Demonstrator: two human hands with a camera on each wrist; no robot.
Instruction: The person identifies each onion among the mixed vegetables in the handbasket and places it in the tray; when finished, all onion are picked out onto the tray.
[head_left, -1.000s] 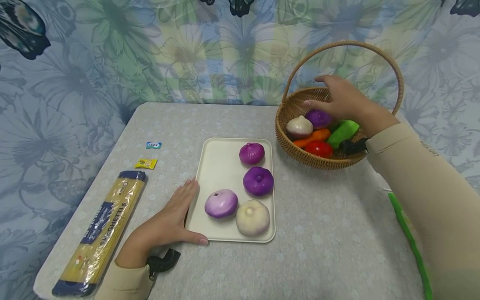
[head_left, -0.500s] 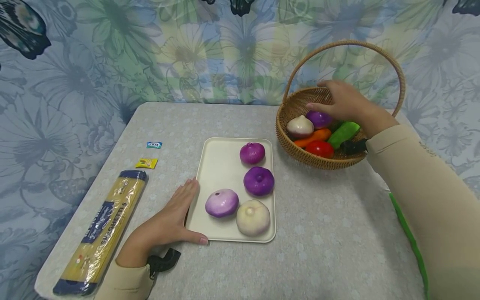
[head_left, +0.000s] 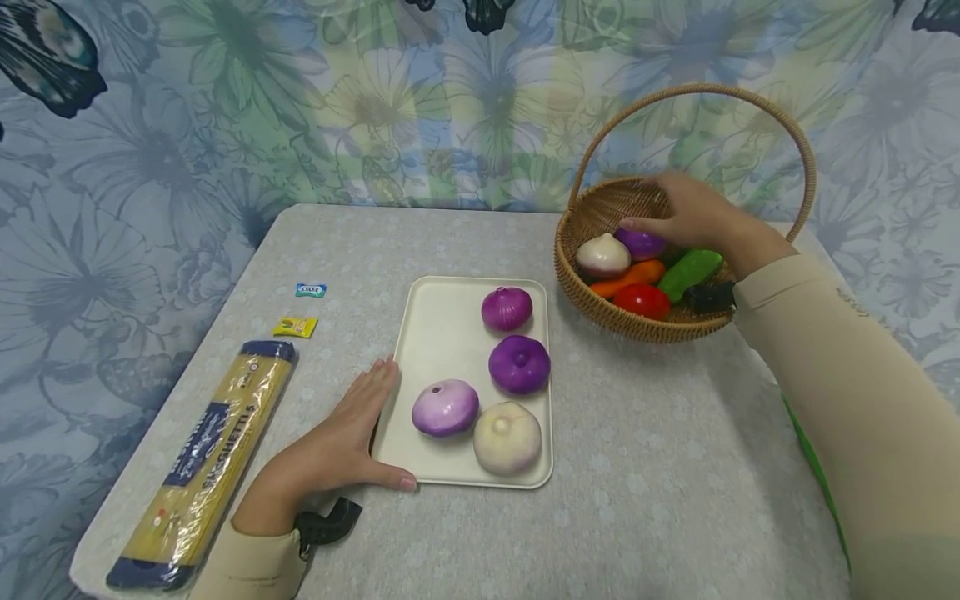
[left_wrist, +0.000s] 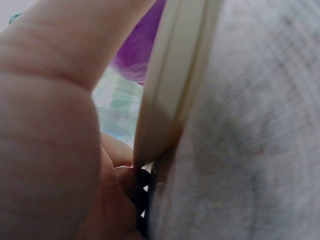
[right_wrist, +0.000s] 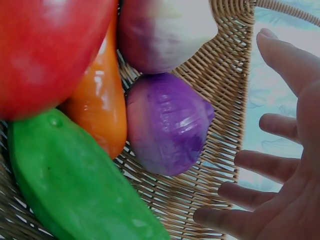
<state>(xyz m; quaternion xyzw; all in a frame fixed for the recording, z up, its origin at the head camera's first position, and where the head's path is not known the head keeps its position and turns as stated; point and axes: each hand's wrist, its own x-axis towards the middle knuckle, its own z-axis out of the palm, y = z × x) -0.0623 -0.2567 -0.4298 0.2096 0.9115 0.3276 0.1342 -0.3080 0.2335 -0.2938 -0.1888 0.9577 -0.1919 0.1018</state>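
While the left hand [head_left: 337, 442] lies with straight, relaxed fingers along the left edge of a cream rectangular plastic tray [head_left: 442, 329], its thumb touching the near edge, the right hand [head_left: 697, 215] reaches over a round brown wicker basket [head_left: 637, 327] in the head view. In that basket, a smooth, round purple onion [head_left: 641, 246] sits below the right thumb, beside a white-and-purple onion [head_left: 603, 256], an orange elongated vegetable [head_left: 637, 279], a glossy red tomato [head_left: 642, 302] and a long green vegetable [head_left: 690, 275]. On the tray stand a ridged magenta onion [head_left: 507, 309], a deep-purple one [head_left: 520, 364], a pale-purple one [head_left: 446, 407] and a creamy-white one [head_left: 507, 438].

In the left wrist view, fingers meet the tray's rim, clasping nothing.

In the right wrist view, the right hand's fingers are spread and extended, grasping nothing and apart from the purple onion, which touches both the white-and-purple onion and the orange vegetable.
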